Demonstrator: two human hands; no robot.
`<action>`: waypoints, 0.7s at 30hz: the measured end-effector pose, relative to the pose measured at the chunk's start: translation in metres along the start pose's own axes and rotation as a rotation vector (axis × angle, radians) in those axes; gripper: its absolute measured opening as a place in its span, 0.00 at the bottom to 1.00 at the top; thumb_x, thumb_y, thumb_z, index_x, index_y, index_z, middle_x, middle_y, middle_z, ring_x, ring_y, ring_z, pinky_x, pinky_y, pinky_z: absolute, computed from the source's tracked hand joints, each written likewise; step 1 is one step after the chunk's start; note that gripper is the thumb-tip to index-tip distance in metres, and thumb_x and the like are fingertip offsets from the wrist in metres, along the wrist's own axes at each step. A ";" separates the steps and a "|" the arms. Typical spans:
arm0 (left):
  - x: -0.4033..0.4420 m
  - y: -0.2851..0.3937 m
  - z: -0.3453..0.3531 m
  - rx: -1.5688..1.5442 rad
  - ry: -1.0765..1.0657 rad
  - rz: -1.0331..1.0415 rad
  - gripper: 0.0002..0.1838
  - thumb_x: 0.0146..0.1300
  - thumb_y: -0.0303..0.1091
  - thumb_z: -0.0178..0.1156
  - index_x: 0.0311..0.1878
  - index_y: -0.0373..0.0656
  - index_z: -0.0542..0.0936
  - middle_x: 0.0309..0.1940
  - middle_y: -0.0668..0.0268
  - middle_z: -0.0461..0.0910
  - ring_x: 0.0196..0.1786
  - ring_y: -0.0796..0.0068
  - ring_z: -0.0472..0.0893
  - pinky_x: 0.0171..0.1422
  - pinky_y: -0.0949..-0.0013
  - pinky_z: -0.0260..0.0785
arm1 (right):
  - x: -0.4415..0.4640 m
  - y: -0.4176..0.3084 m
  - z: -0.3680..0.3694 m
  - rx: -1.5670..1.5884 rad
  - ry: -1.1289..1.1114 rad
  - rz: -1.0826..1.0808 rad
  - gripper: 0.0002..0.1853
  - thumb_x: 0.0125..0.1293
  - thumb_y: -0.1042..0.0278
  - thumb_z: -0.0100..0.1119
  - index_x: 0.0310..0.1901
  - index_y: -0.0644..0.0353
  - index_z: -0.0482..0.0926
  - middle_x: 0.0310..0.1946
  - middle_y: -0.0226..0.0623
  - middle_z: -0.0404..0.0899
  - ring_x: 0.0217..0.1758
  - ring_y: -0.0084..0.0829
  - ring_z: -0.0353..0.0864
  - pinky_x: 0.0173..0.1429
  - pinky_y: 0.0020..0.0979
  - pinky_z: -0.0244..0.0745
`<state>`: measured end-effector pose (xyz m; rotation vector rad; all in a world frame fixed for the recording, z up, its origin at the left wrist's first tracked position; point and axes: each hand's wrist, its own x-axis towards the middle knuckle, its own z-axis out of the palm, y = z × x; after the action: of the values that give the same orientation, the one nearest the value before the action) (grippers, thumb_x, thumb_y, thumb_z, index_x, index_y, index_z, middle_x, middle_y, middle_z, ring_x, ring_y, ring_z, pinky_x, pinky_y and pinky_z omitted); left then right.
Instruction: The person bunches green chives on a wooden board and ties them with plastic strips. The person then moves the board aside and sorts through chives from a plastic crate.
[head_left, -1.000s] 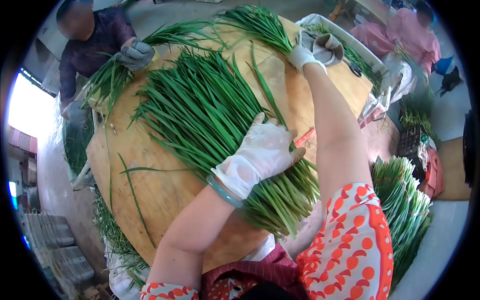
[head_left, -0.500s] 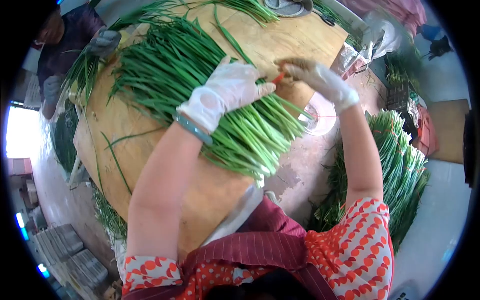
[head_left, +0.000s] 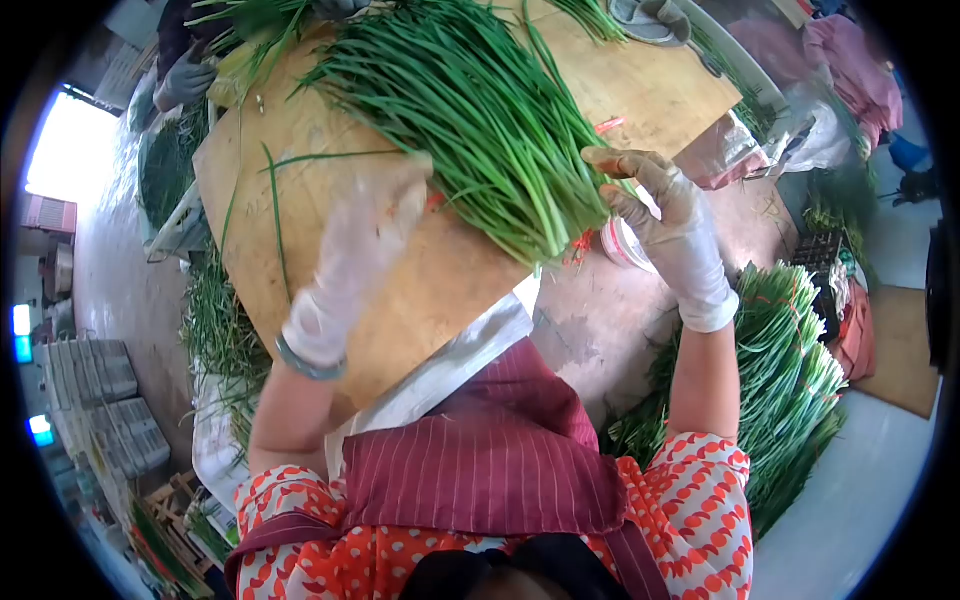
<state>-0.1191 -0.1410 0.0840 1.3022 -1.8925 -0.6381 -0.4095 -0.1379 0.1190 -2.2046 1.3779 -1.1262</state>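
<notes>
A thick bundle of long green garlic chives [head_left: 470,110] lies on the wooden board, its pale cut ends toward me. Over the board left of the bundle is my left hand [head_left: 365,250], white-gloved and smeared by motion, so its fingers are unclear. A bit of red strip [head_left: 435,201] shows close to its fingertips, by the bundle's edge. My right hand [head_left: 668,220], also gloved, is at the bundle's right side near the cut ends, thumb and fingers curved apart. Another red strip piece [head_left: 608,125] shows on the board beyond the bundle's right edge.
A co-worker's grey-gloved hand [head_left: 188,80] is at the upper left. Tied chive bundles [head_left: 780,350] are stacked on the right. A white bucket [head_left: 625,243] stands beside the board [head_left: 410,320]. A grey cloth item [head_left: 650,20] and loose chives lie at the board's far end.
My left hand has come off the chives and moved left and down over the board. My right hand has moved down beside the cut ends. The whole view has shifted.
</notes>
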 end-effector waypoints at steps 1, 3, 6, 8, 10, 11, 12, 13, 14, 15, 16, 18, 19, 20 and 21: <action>-0.030 -0.013 0.011 -0.116 -0.077 -0.083 0.19 0.66 0.35 0.55 0.58 0.39 0.73 0.51 0.61 0.78 0.49 0.71 0.79 0.54 0.71 0.69 | -0.006 0.000 0.003 0.002 -0.003 -0.001 0.12 0.59 0.70 0.62 0.45 0.60 0.80 0.35 0.36 0.81 0.36 0.29 0.79 0.42 0.26 0.73; -0.068 -0.019 0.026 -0.237 -0.160 -0.166 0.22 0.67 0.38 0.54 0.60 0.38 0.71 0.53 0.62 0.77 0.50 0.72 0.78 0.55 0.71 0.69 | -0.021 -0.002 0.005 0.068 0.196 0.102 0.11 0.60 0.71 0.61 0.44 0.62 0.80 0.33 0.35 0.81 0.35 0.25 0.78 0.41 0.25 0.72; -0.081 0.000 0.048 -0.787 -0.073 -0.295 0.26 0.68 0.43 0.51 0.64 0.36 0.66 0.56 0.61 0.73 0.50 0.71 0.78 0.55 0.71 0.69 | -0.067 0.021 0.027 0.265 0.273 0.417 0.09 0.62 0.72 0.58 0.43 0.63 0.80 0.33 0.34 0.81 0.34 0.22 0.77 0.40 0.24 0.71; -0.065 0.008 0.050 -0.783 -0.061 -0.572 0.30 0.69 0.45 0.49 0.67 0.36 0.60 0.60 0.59 0.69 0.50 0.70 0.77 0.55 0.69 0.70 | -0.112 0.052 0.054 0.471 0.214 0.662 0.10 0.63 0.71 0.56 0.44 0.62 0.80 0.32 0.34 0.81 0.33 0.22 0.77 0.39 0.24 0.71; -0.056 0.006 0.052 -0.782 -0.071 -0.577 0.30 0.68 0.45 0.50 0.67 0.37 0.60 0.60 0.58 0.69 0.50 0.70 0.77 0.55 0.69 0.70 | -0.133 0.057 0.066 0.496 -0.015 0.717 0.11 0.63 0.69 0.55 0.45 0.61 0.80 0.32 0.36 0.81 0.31 0.23 0.77 0.38 0.24 0.72; -0.053 0.005 0.052 -0.772 -0.082 -0.589 0.30 0.68 0.45 0.51 0.68 0.37 0.59 0.59 0.57 0.69 0.49 0.69 0.78 0.55 0.68 0.70 | -0.133 0.044 0.071 0.420 -0.149 0.737 0.12 0.63 0.68 0.56 0.45 0.61 0.80 0.32 0.37 0.81 0.30 0.24 0.77 0.38 0.25 0.72; -0.050 0.005 0.053 -0.772 -0.087 -0.586 0.30 0.68 0.45 0.51 0.68 0.37 0.59 0.59 0.57 0.69 0.49 0.69 0.78 0.55 0.68 0.70 | -0.130 0.034 0.078 0.311 -0.114 0.723 0.13 0.61 0.65 0.58 0.45 0.62 0.80 0.31 0.38 0.81 0.30 0.25 0.77 0.38 0.27 0.72; -0.047 0.005 0.052 -0.817 -0.096 -0.631 0.31 0.68 0.44 0.51 0.68 0.36 0.59 0.60 0.56 0.68 0.49 0.68 0.78 0.56 0.68 0.70 | -0.125 0.026 0.080 0.310 -0.109 0.725 0.13 0.61 0.65 0.58 0.45 0.62 0.80 0.31 0.38 0.81 0.30 0.25 0.77 0.38 0.27 0.72; -0.045 0.005 0.052 -0.862 -0.104 -0.674 0.32 0.67 0.44 0.52 0.68 0.35 0.58 0.61 0.55 0.67 0.49 0.68 0.78 0.56 0.68 0.70 | -0.116 0.020 0.081 0.314 -0.088 0.737 0.14 0.61 0.64 0.58 0.45 0.62 0.80 0.32 0.39 0.82 0.30 0.25 0.78 0.38 0.28 0.72; -0.043 0.006 0.052 -0.861 -0.105 -0.671 0.32 0.67 0.44 0.52 0.68 0.35 0.58 0.61 0.55 0.67 0.49 0.68 0.78 0.56 0.68 0.70 | -0.110 0.016 0.083 0.317 -0.069 0.749 0.14 0.61 0.64 0.59 0.45 0.63 0.80 0.32 0.40 0.82 0.30 0.26 0.78 0.39 0.29 0.72; -0.041 0.008 0.053 -0.889 -0.089 -0.658 0.32 0.67 0.43 0.52 0.68 0.34 0.57 0.62 0.55 0.65 0.51 0.66 0.77 0.57 0.67 0.69 | -0.107 0.017 0.087 0.316 -0.030 0.739 0.14 0.60 0.63 0.59 0.43 0.63 0.81 0.29 0.38 0.82 0.29 0.25 0.78 0.37 0.29 0.72; -0.034 0.012 0.055 -0.919 -0.066 -0.640 0.33 0.67 0.42 0.53 0.68 0.33 0.56 0.63 0.54 0.63 0.52 0.64 0.77 0.58 0.66 0.69 | -0.102 0.012 0.086 0.272 -0.094 0.755 0.13 0.61 0.64 0.59 0.42 0.63 0.81 0.27 0.37 0.82 0.27 0.24 0.78 0.36 0.28 0.72; -0.030 0.014 0.057 -0.941 -0.057 -0.643 0.34 0.67 0.42 0.53 0.68 0.32 0.54 0.64 0.53 0.62 0.53 0.62 0.76 0.59 0.65 0.68 | -0.100 0.010 0.085 0.229 -0.159 0.774 0.12 0.61 0.64 0.59 0.40 0.63 0.82 0.25 0.36 0.82 0.26 0.23 0.77 0.35 0.27 0.71; -0.028 0.016 0.057 -0.962 -0.048 -0.649 0.35 0.66 0.41 0.53 0.68 0.30 0.53 0.65 0.53 0.60 0.55 0.60 0.74 0.59 0.64 0.68 | -0.100 0.010 0.085 0.228 -0.164 0.770 0.12 0.61 0.64 0.59 0.40 0.63 0.82 0.25 0.36 0.82 0.26 0.23 0.77 0.35 0.27 0.71; -0.027 0.017 0.057 -0.964 -0.043 -0.649 0.35 0.66 0.41 0.53 0.68 0.30 0.53 0.65 0.53 0.60 0.55 0.60 0.74 0.59 0.64 0.68 | -0.101 0.010 0.086 0.302 -0.155 0.798 0.11 0.61 0.65 0.59 0.39 0.63 0.82 0.24 0.34 0.82 0.25 0.21 0.76 0.33 0.26 0.71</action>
<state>-0.1687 -0.1096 0.0545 1.1793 -0.8783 -1.6502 -0.3746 -0.0680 0.0112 -1.2888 1.6502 -0.7693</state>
